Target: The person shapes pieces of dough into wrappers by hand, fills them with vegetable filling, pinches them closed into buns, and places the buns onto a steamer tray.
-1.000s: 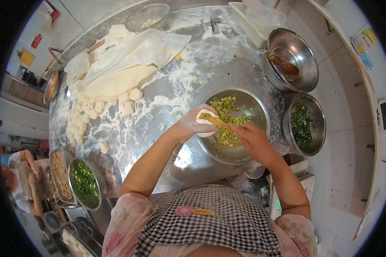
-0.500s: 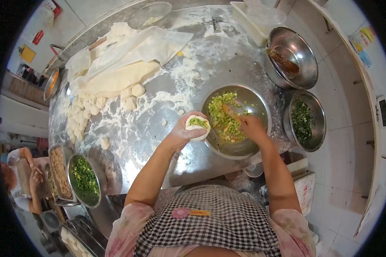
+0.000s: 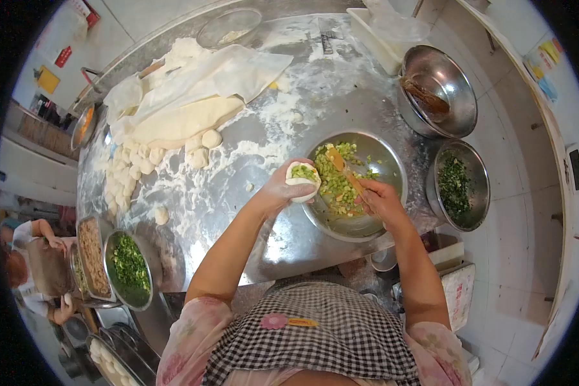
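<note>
Cupped in my left hand (image 3: 278, 191) is a round dough wrapper (image 3: 307, 188) with chopped green filling (image 3: 304, 172) in its middle. It sits at the left rim of a steel bowl (image 3: 402, 193). My right hand (image 3: 386, 202) grips the handle of a flat yellowish-brown spatula (image 3: 336, 158) over that bowl. Its blade lies against the chopped green-and-yellow mix (image 3: 331, 183) heaped on the bowl's left side. The fingers of my right hand are closed round the handle.
Floury dough balls (image 3: 125, 170) and a cloth-covered dough slab (image 3: 180, 122) lie at left. Right are a steel bowl with a brown utensil (image 3: 424, 96) and a bowl of dark chopped greens (image 3: 455, 186). Lower left stand chopped greens (image 3: 130, 260) and a brown filling tray (image 3: 93, 257). Another person (image 3: 35, 257) is far left.
My right hand has turned and drawn slightly down and right, so more of the spatula shows. My left hand with the dough wrapper has shifted slightly right. The other person's hands have moved apart.
</note>
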A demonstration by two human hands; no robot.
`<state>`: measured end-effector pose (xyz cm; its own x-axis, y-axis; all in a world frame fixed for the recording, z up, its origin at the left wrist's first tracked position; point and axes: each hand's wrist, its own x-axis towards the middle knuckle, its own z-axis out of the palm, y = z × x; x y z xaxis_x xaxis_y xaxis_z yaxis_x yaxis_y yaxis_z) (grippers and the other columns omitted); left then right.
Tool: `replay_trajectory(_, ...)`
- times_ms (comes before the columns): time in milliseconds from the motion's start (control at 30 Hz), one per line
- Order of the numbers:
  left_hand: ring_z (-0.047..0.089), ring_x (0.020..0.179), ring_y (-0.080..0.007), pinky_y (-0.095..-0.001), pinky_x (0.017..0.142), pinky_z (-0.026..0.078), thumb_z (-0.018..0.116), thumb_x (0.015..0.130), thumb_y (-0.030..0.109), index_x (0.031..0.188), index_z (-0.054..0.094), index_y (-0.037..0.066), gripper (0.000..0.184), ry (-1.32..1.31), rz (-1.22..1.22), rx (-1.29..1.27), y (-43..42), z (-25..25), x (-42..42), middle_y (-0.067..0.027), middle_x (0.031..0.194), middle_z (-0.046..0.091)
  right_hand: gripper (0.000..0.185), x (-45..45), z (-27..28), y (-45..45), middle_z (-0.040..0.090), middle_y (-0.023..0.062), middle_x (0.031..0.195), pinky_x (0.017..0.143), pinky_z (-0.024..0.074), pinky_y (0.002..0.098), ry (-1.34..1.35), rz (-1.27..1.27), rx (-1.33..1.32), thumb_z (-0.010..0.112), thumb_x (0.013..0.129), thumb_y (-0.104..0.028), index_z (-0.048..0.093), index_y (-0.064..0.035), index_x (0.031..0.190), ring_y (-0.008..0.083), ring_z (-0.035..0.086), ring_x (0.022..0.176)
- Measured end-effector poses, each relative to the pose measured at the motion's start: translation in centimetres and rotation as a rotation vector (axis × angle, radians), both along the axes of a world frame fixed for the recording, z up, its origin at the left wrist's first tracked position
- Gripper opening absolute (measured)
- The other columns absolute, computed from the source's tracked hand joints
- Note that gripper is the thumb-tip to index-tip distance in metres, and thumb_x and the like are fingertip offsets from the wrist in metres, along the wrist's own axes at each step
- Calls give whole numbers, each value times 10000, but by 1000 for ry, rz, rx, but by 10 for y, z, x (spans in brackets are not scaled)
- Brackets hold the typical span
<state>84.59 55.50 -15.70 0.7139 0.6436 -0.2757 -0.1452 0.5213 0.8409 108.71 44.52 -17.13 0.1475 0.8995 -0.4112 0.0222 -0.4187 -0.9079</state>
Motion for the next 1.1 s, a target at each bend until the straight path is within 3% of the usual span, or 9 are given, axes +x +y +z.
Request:
replay_trajectory(133,586,896,-182,-317,687,544,746,714,60,1229,421,71,608,-17,-55,39,5,0,19,-81,1029,567,323,5,15,-14,658,65,869,538,427,217,-131,123,195,483,890,-48,562,-21,1202,85,533,620)
replay_trajectory(233,585,896,-178,-313,689,546,749,711,60,1225,432,72,603,-12,-86,95,7,8,29,-78,1028,565,301,3,8,-18,666,48,877,633,475,252,-526,169,656,480,895,-35,589,-34,1175,135,597,719)
replay_trajectory(300,585,897,-179,-312,690,547,752,708,59,1219,442,72,597,44,-122,177,9,15,33,-76,1029,563,298,8,10,-25,669,78,851,689,480,274,-577,87,450,500,874,-32,599,-38,1155,177,621,765)
replay_trajectory(433,585,896,-178,-319,690,548,750,709,60,1186,460,74,558,44,-85,65,12,8,19,-69,1022,564,298,15,51,-24,647,177,817,715,479,292,-798,15,211,530,829,-36,607,-27,1117,231,639,759)
replay_trajectory(533,587,890,-178,-328,682,548,742,714,54,1156,471,85,520,57,-46,53,8,-1,4,-71,1000,570,303,36,17,-20,609,224,808,680,483,310,-1112,370,-18,528,803,-41,605,-14,1095,267,633,721)
replay_trajectory(733,591,885,-185,-334,689,547,741,714,50,1155,474,88,517,17,3,14,-1,-5,-4,-79,1005,574,254,17,-88,10,632,127,731,573,471,317,-563,245,73,514,835,-57,629,22,1047,176,616,648)
replay_trajectory(833,593,876,-188,-336,690,547,743,711,51,1157,472,79,523,-1,4,16,0,-3,-7,-80,1006,576,266,10,-89,9,619,60,732,510,439,283,-389,117,214,503,865,-65,619,25,1087,119,569,599)
replay_trajectory(933,593,877,-188,-332,701,546,748,703,51,1171,468,72,545,29,2,33,2,-1,-5,-83,1000,577,301,4,-39,2,619,41,740,476,399,240,-242,26,44,490,885,-63,585,8,1162,89,504,541)
replay_trajectory(1100,582,919,-189,-322,725,539,762,695,68,1218,442,68,613,69,-59,28,4,0,9,-88,1038,560,324,13,-12,-10,615,33,732,484,372,200,-204,42,90,493,890,-50,564,-18,1204,57,446,521)
